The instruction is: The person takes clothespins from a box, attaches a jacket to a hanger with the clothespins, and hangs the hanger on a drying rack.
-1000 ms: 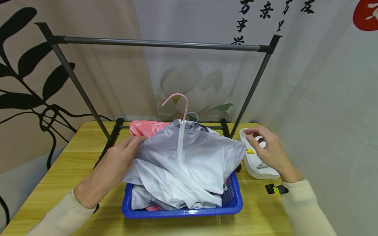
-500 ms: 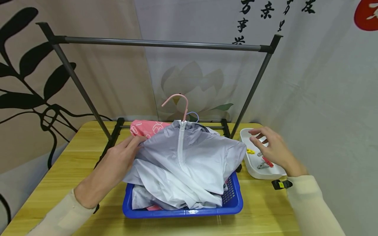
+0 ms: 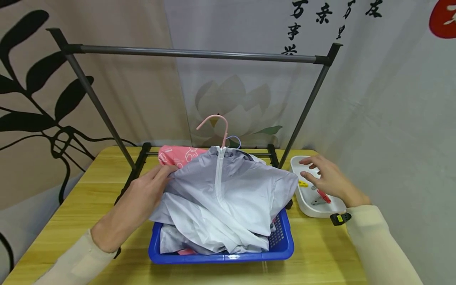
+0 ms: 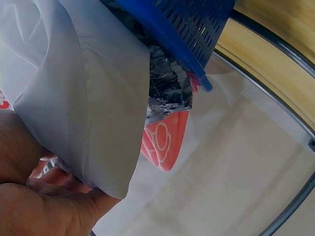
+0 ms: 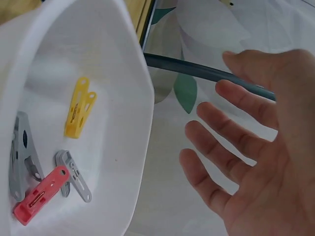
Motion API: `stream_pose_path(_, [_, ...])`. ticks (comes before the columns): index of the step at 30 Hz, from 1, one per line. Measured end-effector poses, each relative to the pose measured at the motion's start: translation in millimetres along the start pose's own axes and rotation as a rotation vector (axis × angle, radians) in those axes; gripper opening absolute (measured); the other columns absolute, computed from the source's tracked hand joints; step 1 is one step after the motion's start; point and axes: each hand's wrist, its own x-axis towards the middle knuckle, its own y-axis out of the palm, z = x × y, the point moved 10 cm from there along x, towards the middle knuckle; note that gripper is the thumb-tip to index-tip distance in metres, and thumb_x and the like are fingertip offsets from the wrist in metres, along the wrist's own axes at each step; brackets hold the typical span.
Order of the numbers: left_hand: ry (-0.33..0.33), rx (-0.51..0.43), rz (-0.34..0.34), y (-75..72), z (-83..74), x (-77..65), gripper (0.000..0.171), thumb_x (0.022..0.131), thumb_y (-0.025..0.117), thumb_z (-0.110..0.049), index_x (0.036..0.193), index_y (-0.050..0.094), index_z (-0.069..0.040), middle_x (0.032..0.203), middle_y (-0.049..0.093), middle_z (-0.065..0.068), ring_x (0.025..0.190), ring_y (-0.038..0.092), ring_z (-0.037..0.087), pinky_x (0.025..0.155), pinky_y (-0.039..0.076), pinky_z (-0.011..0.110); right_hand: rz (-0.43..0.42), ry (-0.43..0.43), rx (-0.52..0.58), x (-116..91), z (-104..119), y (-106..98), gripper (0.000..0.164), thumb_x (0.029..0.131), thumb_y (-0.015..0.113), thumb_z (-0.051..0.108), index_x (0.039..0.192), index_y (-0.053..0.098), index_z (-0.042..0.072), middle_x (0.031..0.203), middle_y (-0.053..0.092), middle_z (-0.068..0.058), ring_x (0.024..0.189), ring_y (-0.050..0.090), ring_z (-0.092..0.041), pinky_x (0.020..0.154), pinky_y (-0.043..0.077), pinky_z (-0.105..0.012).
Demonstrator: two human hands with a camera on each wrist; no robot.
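A grey-and-white zip jacket lies over a blue basket, a pink hanger hook standing up out of its collar. My left hand pinches the jacket at its left shoulder; in the left wrist view the fingers go in behind the cloth. To the right, my right hand hovers over a white tray, fingers spread and holding nothing. Inside the tray lie a yellow clothespin, a red clothespin and grey clothespins.
Behind the basket stands a dark metal rack with a top bar. A pink patterned cloth and a blue hanger hook show behind the jacket. Everything sits on a wooden table before a printed curtain.
My right hand has shifted a little to the right and its fingers have opened wider. The red clothespin in the tray has come into sight. The left hand keeps its hold on the jacket.
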Motion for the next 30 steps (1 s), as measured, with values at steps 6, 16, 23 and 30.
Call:
stream_pose_path(6, [0.011,-0.010,-0.005,0.1,-1.1,0.7,0.056,0.094,0.086,0.017,0.141,0.066,-0.006,0.118,0.077,0.015,0.104,0.088,0.040,0.082,0.073,0.049,0.056,0.005,-0.026,3.6,-6.4,9.7,0.043,0.112,0.080,0.024,0.150,0.071,0.005,0.151,0.074,-0.022,0.131,0.072,-0.049,0.111,0.061,-0.072])
stream_pose_path(16, [-0.012,-0.017,0.016,1.1,0.7,0.6,0.058,0.094,0.087,0.016,0.142,0.066,-0.007,0.119,0.076,0.015,0.105,0.088,0.041,0.083,0.073,0.049,0.122,-0.036,-0.040,13.0,-12.7,23.6,0.043,0.107,0.084,0.016,0.146,0.072,0.000,0.146,0.077,-0.022,0.131,0.072,-0.048,0.113,0.062,-0.068])
stream_pose_path(23, [-0.012,-0.003,0.016,1.4,-0.2,1.7,0.056,0.094,0.087,0.016,0.141,0.066,-0.006,0.118,0.077,0.016,0.105,0.088,0.042,0.082,0.073,0.050,0.148,-0.025,-0.047,14.0,-19.5,31.3,0.044,0.105,0.087,0.016,0.144,0.074,-0.001,0.142,0.077,-0.022,0.126,0.074,-0.048,0.111,0.063,-0.068])
stream_pose_path(30, [-0.006,-0.005,0.004,0.7,-1.0,1.4,0.055,0.094,0.088,0.015,0.140,0.067,-0.006,0.116,0.077,0.016,0.104,0.088,0.041,0.082,0.073,0.050,0.218,-0.026,-0.070,14.8,-25.6,40.1,0.042,0.105,0.088,0.016,0.142,0.075,0.000,0.138,0.079,-0.021,0.125,0.075,-0.044,0.110,0.064,-0.067])
